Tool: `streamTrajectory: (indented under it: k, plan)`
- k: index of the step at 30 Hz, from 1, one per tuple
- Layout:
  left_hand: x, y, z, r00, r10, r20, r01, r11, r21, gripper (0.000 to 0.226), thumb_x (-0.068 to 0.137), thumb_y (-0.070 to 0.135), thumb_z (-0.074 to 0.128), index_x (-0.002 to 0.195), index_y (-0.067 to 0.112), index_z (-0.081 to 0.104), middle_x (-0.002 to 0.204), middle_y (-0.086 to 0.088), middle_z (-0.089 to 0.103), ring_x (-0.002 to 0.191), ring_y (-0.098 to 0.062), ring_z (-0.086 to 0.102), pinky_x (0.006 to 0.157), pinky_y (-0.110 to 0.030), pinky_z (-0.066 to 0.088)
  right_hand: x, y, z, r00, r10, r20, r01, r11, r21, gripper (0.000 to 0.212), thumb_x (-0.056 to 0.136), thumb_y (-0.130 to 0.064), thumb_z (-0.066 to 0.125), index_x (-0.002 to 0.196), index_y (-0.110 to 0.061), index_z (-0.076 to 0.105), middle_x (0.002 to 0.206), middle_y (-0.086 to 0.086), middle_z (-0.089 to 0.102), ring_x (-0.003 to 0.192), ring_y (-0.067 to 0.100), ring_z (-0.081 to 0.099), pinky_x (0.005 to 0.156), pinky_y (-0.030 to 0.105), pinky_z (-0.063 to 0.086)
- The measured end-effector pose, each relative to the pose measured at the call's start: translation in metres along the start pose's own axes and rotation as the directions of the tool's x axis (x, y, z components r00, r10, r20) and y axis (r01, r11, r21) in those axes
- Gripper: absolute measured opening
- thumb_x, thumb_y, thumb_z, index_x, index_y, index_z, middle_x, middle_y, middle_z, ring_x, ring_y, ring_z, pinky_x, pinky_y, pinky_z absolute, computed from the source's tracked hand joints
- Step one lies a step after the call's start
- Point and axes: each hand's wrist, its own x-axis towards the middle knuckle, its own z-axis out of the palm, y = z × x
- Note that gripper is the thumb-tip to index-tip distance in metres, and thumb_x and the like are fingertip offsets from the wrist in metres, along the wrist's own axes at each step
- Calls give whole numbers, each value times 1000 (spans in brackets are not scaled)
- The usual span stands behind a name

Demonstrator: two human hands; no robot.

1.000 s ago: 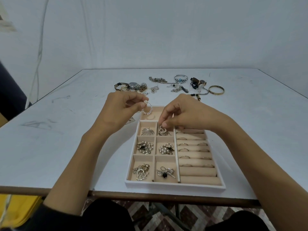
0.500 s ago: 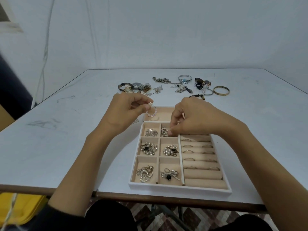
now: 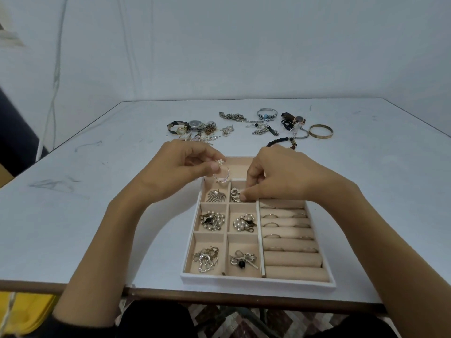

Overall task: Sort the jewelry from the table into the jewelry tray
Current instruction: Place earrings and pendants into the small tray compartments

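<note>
At the lower left of the frame a yellow object (image 3: 24, 311) sits below the scuffed white table (image 3: 73, 215), with a pale wall (image 3: 244, 45) behind. Left of centre, the left hand (image 3: 175, 169) pinches a pearl hoop earring (image 3: 220, 175) above the jewelry tray's (image 3: 256, 281) far end. The tray lies at the table's near edge, centre frame. The right hand (image 3: 280, 174), close beside the left, pinches a silver piece (image 3: 236, 195) in a small compartment. Loose jewelry (image 3: 244, 123) lies beyond, ending in a gold bangle (image 3: 320, 131) at the right.
</note>
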Motion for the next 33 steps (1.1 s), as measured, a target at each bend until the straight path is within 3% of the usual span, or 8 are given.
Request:
streamTrajectory:
  k: [3,5,8,11,15,21,28,33]
  plan:
    - [-3,2,-3,996,24,85,-31,996,84,12,85,13,69,94,20,74,75,3,74,73,-3,62,66,-6,39,-1,0,-1,1000,3,20,-3,1000,15,21,76,-42,74,77,-20,74,61,-9,58,55,5,49,56,23,40]
    - [-5,2,-5,994,19,112,-31,994,107,12,85,13,70,93,21,75,75,6,72,72,-2,59,66,-3,37,-2,0,-2,1000,4,27,-5,1000,24,20,77,-41,74,78,-21,74,63,-9,59,56,4,49,55,23,40]
    - [-6,2,-5,988,8,152,-22,996,86,11,83,16,72,91,22,77,75,3,73,72,-12,60,67,-9,40,-2,-1,-1,1000,9,26,-10,999,31,18,77,-39,74,78,-21,74,60,-10,57,53,3,48,54,22,39]
    - [-6,0,-3,985,19,170,-38,993,109,11,81,15,74,89,21,78,68,9,72,64,-4,55,67,-19,43,-2,-1,-1,1000,8,26,-9,999,36,16,77,-37,74,77,-21,74,56,-11,55,51,2,47,53,22,38]
    - [-4,-6,-4,984,48,170,-77,983,169,13,77,20,79,88,27,77,69,9,72,71,-24,59,71,-32,48,-1,-1,0,1000,8,30,-10,999,49,13,77,-33,75,76,-20,74,55,-10,54,51,3,47,53,22,37]
    - [-2,-8,-7,976,143,162,-180,954,242,22,67,48,75,83,33,77,71,14,72,67,-14,61,70,-36,52,0,-1,2,1000,2,24,-3,998,60,10,76,-29,74,76,-19,74,55,-10,54,53,5,48,53,22,37]
    - [-1,-9,-6,971,162,173,-200,952,233,20,68,43,77,86,34,76,75,12,72,70,-15,57,69,-40,50,0,2,2,999,-12,30,10,997,82,11,76,-31,74,76,-20,74,54,-10,54,49,3,46,52,21,36]
    - [0,-14,-9,987,159,20,-159,954,255,10,76,39,71,84,33,75,80,15,72,67,-10,55,72,-31,50,1,6,1,999,-41,7,40,992,122,10,77,-31,72,71,-22,74,61,-3,62,51,5,46,57,26,43]
